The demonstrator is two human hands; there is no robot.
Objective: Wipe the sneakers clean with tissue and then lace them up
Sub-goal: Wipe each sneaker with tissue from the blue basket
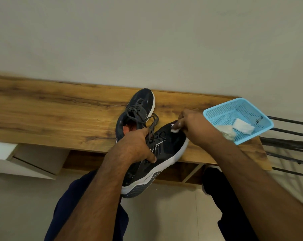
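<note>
Two hands busy: left hand [136, 146] grips near sneaker [162, 153] w/ laces, right hand [190, 124] pinches tissue [175, 130] on its toe; counter [51, 112] underneath.

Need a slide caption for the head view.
Left hand steadies sneaker; right hand wipes its toe with tissue.

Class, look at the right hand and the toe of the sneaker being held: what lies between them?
In the head view, a small white tissue sits pinched under the right hand, against the toe of the held sneaker.
</note>
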